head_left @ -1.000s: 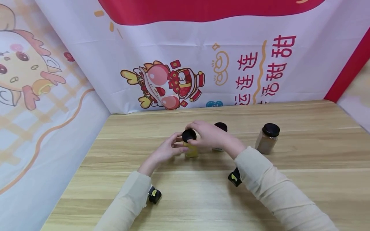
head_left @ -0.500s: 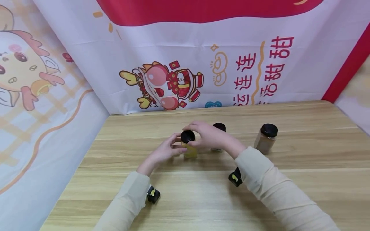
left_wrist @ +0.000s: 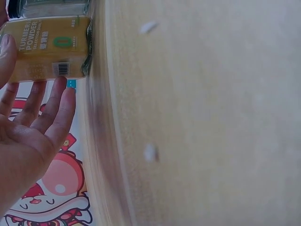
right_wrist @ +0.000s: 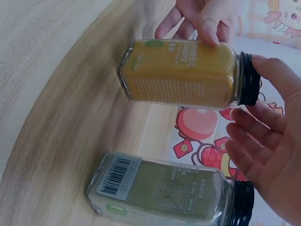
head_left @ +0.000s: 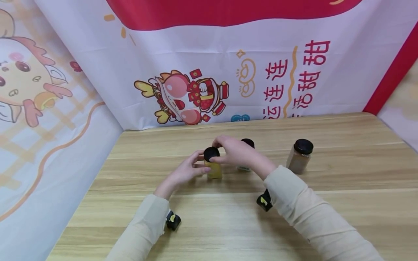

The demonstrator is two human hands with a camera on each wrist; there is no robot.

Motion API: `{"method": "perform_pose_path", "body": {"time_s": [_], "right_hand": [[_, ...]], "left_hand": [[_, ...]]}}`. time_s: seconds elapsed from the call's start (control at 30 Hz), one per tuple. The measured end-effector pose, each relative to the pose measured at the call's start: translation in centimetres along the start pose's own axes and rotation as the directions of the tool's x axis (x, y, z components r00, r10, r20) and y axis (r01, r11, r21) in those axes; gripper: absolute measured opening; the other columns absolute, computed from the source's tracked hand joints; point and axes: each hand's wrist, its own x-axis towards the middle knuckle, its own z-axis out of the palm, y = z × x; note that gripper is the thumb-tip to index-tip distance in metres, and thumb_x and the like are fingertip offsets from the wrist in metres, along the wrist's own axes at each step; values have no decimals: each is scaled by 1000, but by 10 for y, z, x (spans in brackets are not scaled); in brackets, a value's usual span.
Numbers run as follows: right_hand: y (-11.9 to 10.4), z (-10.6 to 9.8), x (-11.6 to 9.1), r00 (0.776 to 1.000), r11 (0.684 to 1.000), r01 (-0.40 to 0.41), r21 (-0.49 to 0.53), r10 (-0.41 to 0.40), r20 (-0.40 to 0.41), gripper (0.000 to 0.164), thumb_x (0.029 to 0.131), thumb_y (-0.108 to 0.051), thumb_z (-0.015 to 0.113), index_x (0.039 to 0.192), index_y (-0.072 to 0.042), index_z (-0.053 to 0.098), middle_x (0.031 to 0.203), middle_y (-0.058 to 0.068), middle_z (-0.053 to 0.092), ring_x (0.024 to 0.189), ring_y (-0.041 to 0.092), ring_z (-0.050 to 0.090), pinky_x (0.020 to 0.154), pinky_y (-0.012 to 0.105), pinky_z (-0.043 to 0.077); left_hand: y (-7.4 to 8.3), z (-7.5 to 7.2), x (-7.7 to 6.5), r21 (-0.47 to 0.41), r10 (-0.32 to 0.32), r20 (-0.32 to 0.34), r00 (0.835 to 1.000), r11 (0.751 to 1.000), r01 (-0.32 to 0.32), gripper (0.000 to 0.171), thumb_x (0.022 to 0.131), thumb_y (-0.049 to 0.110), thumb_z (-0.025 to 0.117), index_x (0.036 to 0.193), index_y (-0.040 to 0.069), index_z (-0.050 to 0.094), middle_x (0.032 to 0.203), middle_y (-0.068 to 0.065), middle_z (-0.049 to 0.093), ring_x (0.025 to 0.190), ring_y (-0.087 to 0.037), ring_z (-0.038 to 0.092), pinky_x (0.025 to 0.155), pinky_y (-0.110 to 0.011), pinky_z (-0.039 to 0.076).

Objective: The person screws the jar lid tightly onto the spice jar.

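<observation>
A square clear jar of yellow turmeric powder [right_wrist: 183, 75] stands upright on the table. My left hand [head_left: 187, 169] holds its body from the left, thumb on the near side and fingers behind. At the black lid [right_wrist: 249, 80] is my right hand [head_left: 236, 154]; its thumb touches the lid's edge and the fingers curve around the other side. Whether every fingertip touches is unclear. Just right of it, partly hidden behind my right hand in the head view, stands a similar jar of greenish powder [right_wrist: 164, 186] with a black lid.
A jar of brown powder [head_left: 299, 161] with a black lid stands farther right on the wooden table [head_left: 215, 224]. Black wrist cameras sit at both cuffs. A printed cloth [head_left: 183, 47] hangs along the table's back edge, and another along the left.
The fingers of my right hand have shifted slightly to the right around the lid and the thumb has moved on its edge. My left hand and the jar stay in place.
</observation>
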Motion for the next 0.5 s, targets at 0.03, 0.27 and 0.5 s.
{"method": "perform_pose_path", "body": {"time_s": [0.03,0.27,0.5], "right_hand": [[-1,0,0,1000,1000,-15,-1,15,-7,43,85,-38,71,115,-8,58,118,8,63,109,21,59,100,39,49],[-2,0,0,999,998,46,-32,-46,6,54,87,-35,69,132,-9,53,133,9,57,125,25,53,107,43,44],[-3,-1,-1,991,991,126,-47,-123,56,49,91,-25,63,136,-10,52,135,9,57,124,24,54,106,43,45]], "left_hand": [[1,0,0,0,2,1,1000,1000,-2,58,91,21,64,143,23,38,150,-15,38,129,-38,49,102,-46,47],[1,-1,0,-4,30,1,1000,1000,-30,59,93,18,62,145,18,35,149,-19,38,129,-41,48,100,-45,48],[-1,-1,0,4,20,0,1000,1000,-20,59,93,18,62,145,19,35,149,-18,38,129,-39,49,99,-44,49]]}}
